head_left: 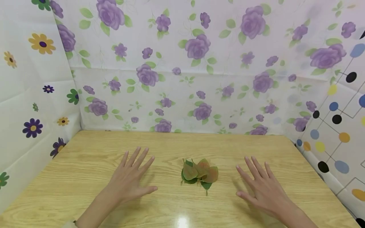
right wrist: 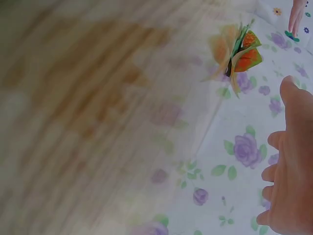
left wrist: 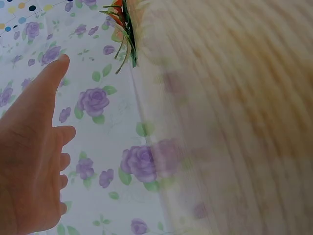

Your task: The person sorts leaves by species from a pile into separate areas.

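Note:
A small heap of artificial-looking leaves (head_left: 201,172), green with reddish-orange tints and thin stems, lies on the wooden table between the two hands. To its left my left hand (head_left: 131,177) is spread palm down with straight fingers and holds nothing. On the right, my right hand (head_left: 262,186) is likewise spread, fingers straight, apart from the leaves. The left wrist view has the leaves (left wrist: 126,29) at its top edge, beyond the thumb. In the right wrist view the leaves (right wrist: 239,51) show orange and green undersides. How many leaves overlap there cannot be told.
The light wood table (head_left: 182,145) has a glossy surface that reflects the surroundings. Behind it hangs a white cloth with purple roses (head_left: 176,95). A flower-patterned cloth (head_left: 34,95) borders the left, and a dotted cloth (head_left: 330,152) borders the right.

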### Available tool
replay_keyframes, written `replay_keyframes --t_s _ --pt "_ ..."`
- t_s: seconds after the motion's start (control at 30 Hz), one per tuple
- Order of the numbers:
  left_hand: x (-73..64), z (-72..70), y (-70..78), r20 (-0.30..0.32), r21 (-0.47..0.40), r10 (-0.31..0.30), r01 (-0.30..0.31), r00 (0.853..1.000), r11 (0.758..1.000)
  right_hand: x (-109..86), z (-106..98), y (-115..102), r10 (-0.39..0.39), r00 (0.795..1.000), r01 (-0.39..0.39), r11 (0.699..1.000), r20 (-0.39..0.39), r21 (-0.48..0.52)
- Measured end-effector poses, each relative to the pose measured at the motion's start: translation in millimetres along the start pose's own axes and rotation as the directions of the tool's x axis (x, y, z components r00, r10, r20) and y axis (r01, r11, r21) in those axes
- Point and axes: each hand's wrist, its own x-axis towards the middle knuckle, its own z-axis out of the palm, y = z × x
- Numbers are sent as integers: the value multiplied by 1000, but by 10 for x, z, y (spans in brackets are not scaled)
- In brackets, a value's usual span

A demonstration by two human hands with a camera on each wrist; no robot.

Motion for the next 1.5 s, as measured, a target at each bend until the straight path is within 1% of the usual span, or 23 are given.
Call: replay_keyframes --t_s 0.17,0.4,0.47,0.57,0.67,0.77,0.83,0.9,1.0,1.13,1.2,1.3,1.4,1.5 --pt "3 2 -7 3 14 -1 1 1000 1000 14 8 13 -11 1000 11 1000 -8 0" --pt "8 8 -10 -17 32 14 -14 1000 999 36 -6 15 -17 1000 17 1000 1 1" --pt "11 13 -5 -22 23 17 -17 1000 1000 34 -11 12 -15 1000 15 1000 7 7" --pt "23 14 18 -13 -30 15 -15 1000 999 36 -26 3 -2 999 1 1000 33 25" --pt "54 4 62 17 -125 25 -22 1000 992 51 -53 -20 33 995 -40 996 91 81" --pt "109 -7 129 38 -192 68 -60 997 979 97 -82 -47 70 985 -93 985 158 145" --pt "160 -2 187 48 -224 105 -92 993 970 143 -86 -56 79 978 -111 980 192 167" --pt "220 21 254 64 -249 139 -119 988 961 197 -76 -62 71 975 -112 975 211 191" --pt "328 78 363 107 -306 183 -143 977 941 276 -29 -64 27 983 -66 974 180 217" --pt "465 166 495 164 -378 244 -168 956 910 386 62 -85 -24 991 -13 964 134 266" --pt "521 209 550 188 -390 269 -179 945 903 444 106 -111 -28 988 -18 957 154 288" --pt "597 267 626 208 -383 306 -211 929 899 518 140 -166 -26 980 -37 949 197 312" --pt "668 315 698 222 -350 343 -254 913 902 572 153 -212 -21 973 -59 941 231 333" --pt "730 359 761 228 -290 376 -306 898 907 601 168 -244 -8 967 -90 924 256 371"
